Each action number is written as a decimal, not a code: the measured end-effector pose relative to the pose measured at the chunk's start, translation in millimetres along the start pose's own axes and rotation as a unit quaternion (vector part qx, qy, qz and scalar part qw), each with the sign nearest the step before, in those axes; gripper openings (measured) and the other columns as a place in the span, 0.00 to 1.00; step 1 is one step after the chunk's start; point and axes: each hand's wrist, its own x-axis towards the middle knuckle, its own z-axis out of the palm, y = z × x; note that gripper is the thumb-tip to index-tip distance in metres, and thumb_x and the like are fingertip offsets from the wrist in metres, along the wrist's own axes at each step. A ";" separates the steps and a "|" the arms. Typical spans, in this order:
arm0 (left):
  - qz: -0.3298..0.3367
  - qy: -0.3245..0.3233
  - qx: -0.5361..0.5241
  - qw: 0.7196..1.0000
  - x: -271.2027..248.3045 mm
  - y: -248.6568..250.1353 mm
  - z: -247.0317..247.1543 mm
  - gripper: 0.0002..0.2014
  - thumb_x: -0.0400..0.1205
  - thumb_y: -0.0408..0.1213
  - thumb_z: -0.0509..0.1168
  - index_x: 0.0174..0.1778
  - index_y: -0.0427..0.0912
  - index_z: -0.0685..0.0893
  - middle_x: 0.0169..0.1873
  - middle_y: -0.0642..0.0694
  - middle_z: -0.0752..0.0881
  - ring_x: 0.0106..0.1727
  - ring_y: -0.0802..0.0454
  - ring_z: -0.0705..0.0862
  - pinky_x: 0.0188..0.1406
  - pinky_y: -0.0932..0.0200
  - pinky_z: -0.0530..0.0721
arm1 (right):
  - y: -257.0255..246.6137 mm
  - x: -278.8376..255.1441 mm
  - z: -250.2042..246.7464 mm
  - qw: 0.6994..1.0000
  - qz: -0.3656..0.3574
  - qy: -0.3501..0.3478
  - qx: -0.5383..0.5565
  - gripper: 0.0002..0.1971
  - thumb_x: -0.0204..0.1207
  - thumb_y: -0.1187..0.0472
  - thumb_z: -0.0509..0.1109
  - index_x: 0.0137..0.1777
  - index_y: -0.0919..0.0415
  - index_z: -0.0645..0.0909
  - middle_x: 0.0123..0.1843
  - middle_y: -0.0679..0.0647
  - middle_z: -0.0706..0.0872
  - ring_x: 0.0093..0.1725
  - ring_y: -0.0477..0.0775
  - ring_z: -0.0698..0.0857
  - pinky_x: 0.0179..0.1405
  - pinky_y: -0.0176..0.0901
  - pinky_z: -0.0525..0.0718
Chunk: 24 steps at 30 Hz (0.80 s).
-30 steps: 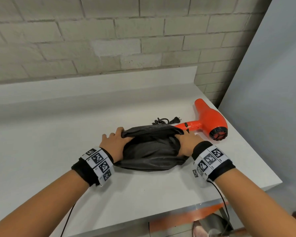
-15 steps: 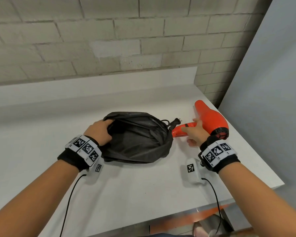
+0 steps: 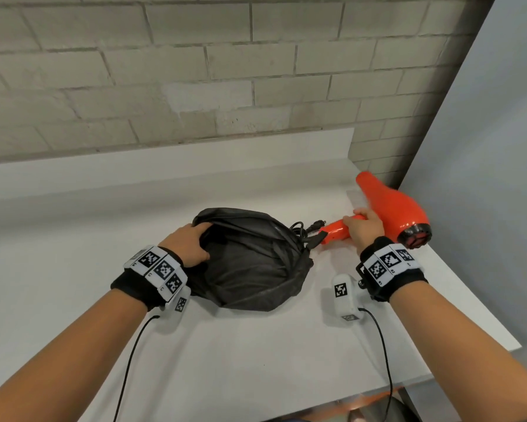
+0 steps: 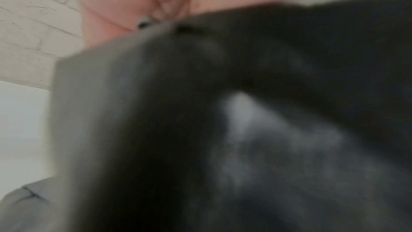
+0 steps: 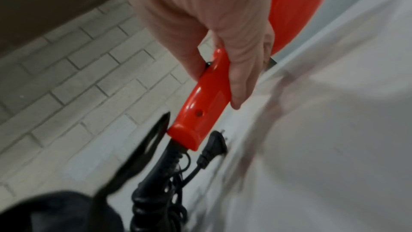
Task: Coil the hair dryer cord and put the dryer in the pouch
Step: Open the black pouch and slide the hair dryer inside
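An orange hair dryer (image 3: pixel 393 208) is at the right end of the white counter (image 3: pixel 73 239), its nozzle pointing away. My right hand (image 3: pixel 362 228) grips its handle (image 5: pixel 207 94). The black cord (image 5: pixel 160 200) hangs coiled from the handle's end, with its plug (image 3: pixel 315 224) beside it. A black fabric pouch (image 3: pixel 250 263) lies in the middle of the counter, its opening facing the dryer. My left hand (image 3: pixel 189 243) grips the pouch's left edge. In the left wrist view the blurred pouch (image 4: pixel 245 130) fills the picture under my palm.
A brick wall (image 3: pixel 225 71) stands behind the counter and a pale grey panel (image 3: pixel 484 178) closes off the right side. The counter's right end (image 3: pixel 469 300) lies just past the dryer. Sensor cables (image 3: pixel 384 360) trail from both wrists over the front edge.
My right hand left the pouch, reached right and took the dryer's handle; the dryer has now shifted. My left hand pulled the pouch's edge left, spreading it open.
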 end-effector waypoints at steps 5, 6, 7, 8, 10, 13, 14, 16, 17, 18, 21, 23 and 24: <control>-0.001 -0.051 0.050 0.997 8.8 3.5 -5.1 0.37 0.77 0.31 0.61 0.79 0.52 0.52 0.74 0.38 0.71 0.70 0.40 0.74 0.67 0.52 0.73 | -42.6 -8.3 -9.3 0.983 -0.163 0.069 0.039 0.18 0.69 0.64 0.69 0.39 0.34 0.74 0.61 0.61 0.77 0.55 0.59 0.80 0.60 0.64 0.82; 0.000 -0.061 0.062 0.996 10.5 5.5 -5.8 0.37 0.77 0.30 0.60 0.80 0.50 0.49 0.74 0.38 0.70 0.70 0.40 0.74 0.67 0.52 0.73 | -51.7 -13.4 -9.9 0.975 -0.204 0.077 0.044 0.18 0.68 0.64 0.69 0.39 0.33 0.73 0.59 0.60 0.77 0.56 0.59 0.80 0.61 0.64 0.81; 0.003 -0.069 0.069 0.995 12.8 7.6 -6.7 0.38 0.77 0.30 0.60 0.80 0.49 0.48 0.74 0.38 0.71 0.70 0.40 0.74 0.67 0.52 0.73 | -62.6 -22.2 -10.0 0.966 -0.240 0.081 0.053 0.18 0.68 0.63 0.68 0.40 0.33 0.73 0.56 0.58 0.77 0.56 0.58 0.79 0.62 0.63 0.80; 0.008 -0.077 0.071 0.994 15.0 9.2 -7.1 0.38 0.77 0.31 0.60 0.80 0.49 0.47 0.73 0.37 0.72 0.69 0.40 0.75 0.66 0.52 0.74 | -71.4 -30.3 -10.0 0.957 -0.272 0.080 0.065 0.18 0.68 0.64 0.68 0.41 0.34 0.73 0.53 0.55 0.77 0.54 0.56 0.78 0.63 0.63 0.79; 0.017 -0.090 0.069 0.993 20.8 12.7 -9.1 0.39 0.77 0.33 0.61 0.80 0.50 0.47 0.72 0.37 0.73 0.67 0.40 0.76 0.65 0.52 0.75 | -84.7 -42.1 -7.0 0.937 -0.324 0.071 0.108 0.16 0.68 0.63 0.68 0.43 0.36 0.73 0.48 0.48 0.76 0.50 0.51 0.77 0.61 0.65 0.80; 0.028 -0.108 0.055 0.992 27.2 17.8 -11.8 0.39 0.76 0.33 0.62 0.79 0.52 0.49 0.73 0.38 0.72 0.68 0.40 0.75 0.65 0.52 0.76 | -95.6 -51.8 -1.7 0.919 -0.359 0.044 0.158 0.15 0.68 0.61 0.68 0.45 0.36 0.73 0.47 0.41 0.74 0.50 0.49 0.77 0.58 0.69 0.81; 0.036 -0.113 0.044 0.992 29.3 19.8 -13.0 0.39 0.76 0.33 0.63 0.79 0.52 0.50 0.73 0.38 0.71 0.69 0.40 0.74 0.66 0.52 0.75 | -97.0 -53.9 0.6 0.916 -0.363 0.023 0.167 0.16 0.69 0.61 0.68 0.46 0.36 0.73 0.47 0.41 0.74 0.51 0.50 0.77 0.58 0.70 0.81; 0.056 -0.121 0.013 0.991 32.7 25.4 -16.4 0.38 0.75 0.33 0.64 0.79 0.53 0.53 0.75 0.40 0.68 0.71 0.41 0.72 0.69 0.53 0.72 | -94.3 -55.9 4.8 0.915 -0.363 -0.039 0.172 0.16 0.70 0.66 0.67 0.47 0.42 0.72 0.48 0.43 0.72 0.52 0.50 0.75 0.56 0.66 0.83; 0.069 -0.125 -0.008 0.990 34.7 27.5 -18.7 0.38 0.75 0.32 0.65 0.78 0.54 0.56 0.75 0.41 0.68 0.72 0.42 0.71 0.70 0.55 0.71 | -91.1 -57.6 8.1 0.915 -0.360 -0.068 0.170 0.16 0.70 0.68 0.67 0.47 0.45 0.72 0.48 0.44 0.72 0.51 0.50 0.75 0.52 0.61 0.84; 0.084 -0.130 -0.033 0.987 37.0 29.4 -20.5 0.37 0.74 0.32 0.66 0.77 0.56 0.59 0.75 0.43 0.69 0.72 0.43 0.72 0.69 0.56 0.71 | -86.6 -58.7 11.4 0.916 -0.356 -0.090 0.160 0.17 0.71 0.72 0.66 0.47 0.47 0.72 0.47 0.45 0.71 0.49 0.50 0.74 0.50 0.57 0.84; 0.121 -0.134 -0.107 0.978 41.5 33.2 -23.6 0.35 0.72 0.29 0.68 0.73 0.58 0.66 0.73 0.44 0.72 0.68 0.46 0.75 0.67 0.55 0.74 | -66.4 -55.9 18.4 0.923 -0.351 -0.122 0.104 0.21 0.70 0.80 0.65 0.45 0.50 0.73 0.44 0.45 0.72 0.45 0.46 0.75 0.48 0.49 0.80; 0.127 -0.120 -0.151 0.973 43.6 33.9 -25.2 0.36 0.71 0.27 0.68 0.73 0.57 0.68 0.71 0.43 0.74 0.67 0.45 0.76 0.67 0.54 0.76 | -52.4 -52.9 19.2 0.924 -0.352 -0.141 0.044 0.21 0.66 0.77 0.66 0.44 0.47 0.74 0.47 0.48 0.74 0.45 0.42 0.75 0.49 0.42 0.78; 0.128 -0.113 -0.164 0.972 44.9 33.6 -26.7 0.37 0.71 0.26 0.68 0.74 0.56 0.66 0.72 0.43 0.73 0.67 0.45 0.76 0.67 0.53 0.76 | -46.6 -51.5 18.9 0.923 -0.355 -0.147 0.011 0.20 0.64 0.74 0.66 0.44 0.45 0.75 0.50 0.50 0.74 0.46 0.43 0.76 0.50 0.41 0.78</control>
